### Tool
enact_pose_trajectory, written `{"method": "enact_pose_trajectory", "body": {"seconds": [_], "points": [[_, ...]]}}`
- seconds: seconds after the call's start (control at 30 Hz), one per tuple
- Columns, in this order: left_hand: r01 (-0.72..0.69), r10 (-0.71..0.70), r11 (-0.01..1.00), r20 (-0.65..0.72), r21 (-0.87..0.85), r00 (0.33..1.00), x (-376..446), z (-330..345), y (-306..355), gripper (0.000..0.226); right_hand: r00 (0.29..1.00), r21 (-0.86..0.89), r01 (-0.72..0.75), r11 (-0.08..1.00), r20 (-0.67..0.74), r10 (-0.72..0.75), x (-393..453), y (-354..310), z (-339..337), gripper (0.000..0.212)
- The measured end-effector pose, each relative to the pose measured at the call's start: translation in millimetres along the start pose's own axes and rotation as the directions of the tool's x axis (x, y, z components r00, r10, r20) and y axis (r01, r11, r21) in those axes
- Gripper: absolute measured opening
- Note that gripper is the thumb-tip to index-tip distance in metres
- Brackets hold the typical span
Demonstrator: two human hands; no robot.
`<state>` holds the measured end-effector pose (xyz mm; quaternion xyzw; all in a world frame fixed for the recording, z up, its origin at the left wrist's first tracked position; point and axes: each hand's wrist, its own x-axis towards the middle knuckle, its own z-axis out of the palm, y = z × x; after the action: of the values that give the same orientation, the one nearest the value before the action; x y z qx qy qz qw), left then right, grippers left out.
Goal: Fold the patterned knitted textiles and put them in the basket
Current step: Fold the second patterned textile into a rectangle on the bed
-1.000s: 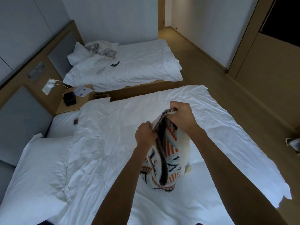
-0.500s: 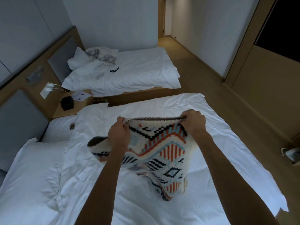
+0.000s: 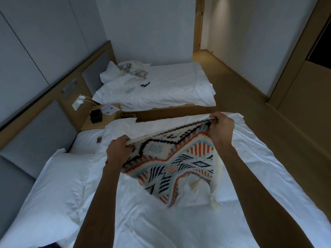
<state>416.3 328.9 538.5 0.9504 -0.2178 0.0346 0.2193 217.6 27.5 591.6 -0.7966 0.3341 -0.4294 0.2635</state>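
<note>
Patterned knitted textile, top edge gripped by left hand and right hand, over white bed; pillow left, nightstand, second bed beyond.

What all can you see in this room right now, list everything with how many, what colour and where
patterned knitted textile: one, cream with orange, black and pale blue, held stretched above the near bed
near bed: one, white bedding, under the textile
pillow: one, white, left end of the near bed
far bed: one, white, rumpled, against the back wall
grey and cream cloth: one heap, at the far bed's head
small dark item: one, black, on the far bed, too small to identify
nightstand: one, wooden, between the beds
black box: one, on the nightstand
white card: one, on the nightstand
left hand: grips the textile's top edge
right hand: grips the top edge's other end
</note>
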Motion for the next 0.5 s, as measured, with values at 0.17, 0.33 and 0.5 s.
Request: {"method": "enact_pose_trajectory", "body": {"seconds": [0.17, 0.33, 0.5], "points": [[0.075, -0.075, 0.997, -0.012, 0.001, 0.997, -10, 12, -3, 0.011, 0.998, -0.023, -0.049, 0.999, 0.047, 0.050, -9, 4, -1, 0.033], [0.150, -0.150, 0.987, 0.000, 0.057, 0.989, -23, 36, 3, 0.025, 0.980, -0.145, -0.119, 0.982, 0.143, 0.140, -38, 43, 8, 0.026], [0.289, -0.295, 0.952, 0.048, 0.102, 0.954, -38, 75, -12, 0.020, 0.909, -0.305, -0.211, 0.929, 0.287, 0.301, -65, 88, 18, 0.028]]}}
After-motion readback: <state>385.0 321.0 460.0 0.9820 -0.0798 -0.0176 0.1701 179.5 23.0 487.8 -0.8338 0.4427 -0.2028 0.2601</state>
